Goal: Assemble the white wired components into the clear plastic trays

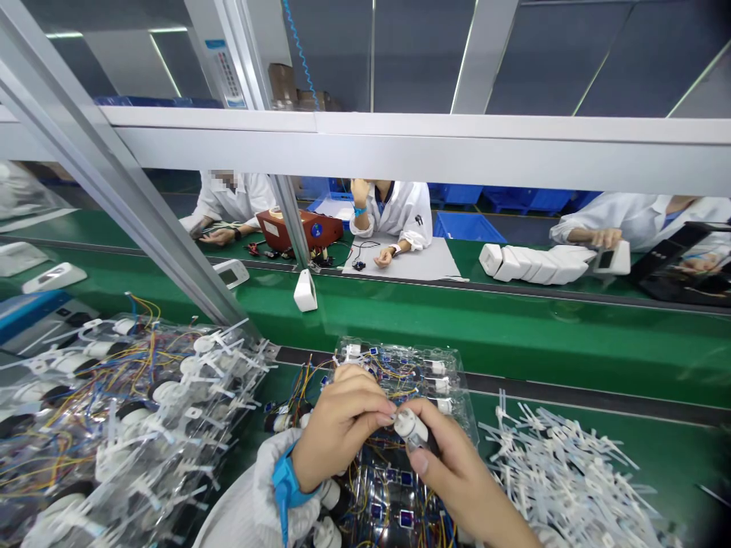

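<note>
My right hand (457, 464) is closed round a small cylindrical part (408, 428), white at one end and black at the other. Its white end tilts up toward my left hand (346, 418). The thumb and fingers of that left hand pinch together right at the white end; whatever sits between them is too small to make out. A blue wrist strap (288, 483) circles my left wrist. Below both hands lies a clear plastic tray (462, 415) of wired parts with small dark-blue square pieces and yellow and red wires.
Stacked clear trays (188, 426) with similar wired parts and white plastic strips stand at left, beside a metal post (188, 251). A heap of white plastic strips (571, 464) lies at right. Beyond the green conveyor (514, 335), co-workers in white coats (405, 213) sit near white housings (531, 262).
</note>
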`<state>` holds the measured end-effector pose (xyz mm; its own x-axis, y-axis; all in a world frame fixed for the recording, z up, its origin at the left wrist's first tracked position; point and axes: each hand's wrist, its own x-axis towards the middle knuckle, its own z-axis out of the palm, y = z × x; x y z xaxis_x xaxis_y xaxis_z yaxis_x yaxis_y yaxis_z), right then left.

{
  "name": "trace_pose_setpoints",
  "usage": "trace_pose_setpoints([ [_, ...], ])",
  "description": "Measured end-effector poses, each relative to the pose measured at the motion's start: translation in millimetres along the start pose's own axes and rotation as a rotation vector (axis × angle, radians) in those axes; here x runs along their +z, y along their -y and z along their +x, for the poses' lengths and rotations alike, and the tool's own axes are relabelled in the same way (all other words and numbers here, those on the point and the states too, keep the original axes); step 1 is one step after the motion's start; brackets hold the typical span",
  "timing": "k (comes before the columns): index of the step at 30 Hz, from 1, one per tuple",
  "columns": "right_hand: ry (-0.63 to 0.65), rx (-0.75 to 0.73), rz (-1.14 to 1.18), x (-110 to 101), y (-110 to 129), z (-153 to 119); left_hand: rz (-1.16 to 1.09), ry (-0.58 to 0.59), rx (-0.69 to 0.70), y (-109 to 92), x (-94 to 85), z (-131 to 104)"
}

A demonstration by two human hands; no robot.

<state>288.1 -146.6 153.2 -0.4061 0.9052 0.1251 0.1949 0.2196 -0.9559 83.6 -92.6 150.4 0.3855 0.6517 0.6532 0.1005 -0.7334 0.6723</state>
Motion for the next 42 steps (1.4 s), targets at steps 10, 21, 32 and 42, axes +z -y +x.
trace_pose_setpoints([
  [10, 0.015, 0.017, -0.011, 0.2, 0.3, -0.6, 0.043, 0.001, -0.026, -2.4, 1.6, -0.7],
  [21, 0.018, 0.030, -0.054, 3.8, 1.0, -3.1, 0.051, -0.016, -0.033, -6.1, 4.5, 0.3],
  [32, -0.008, 0.092, -0.240, 9.9, 0.1, -11.8, -0.024, -0.019, -0.004, -3.6, 7.1, -1.8],
  [42, -0.014, 0.057, -0.247, 10.8, 2.7, -5.3, -0.031, 0.005, -0.013, 2.1, 10.2, -1.9],
])
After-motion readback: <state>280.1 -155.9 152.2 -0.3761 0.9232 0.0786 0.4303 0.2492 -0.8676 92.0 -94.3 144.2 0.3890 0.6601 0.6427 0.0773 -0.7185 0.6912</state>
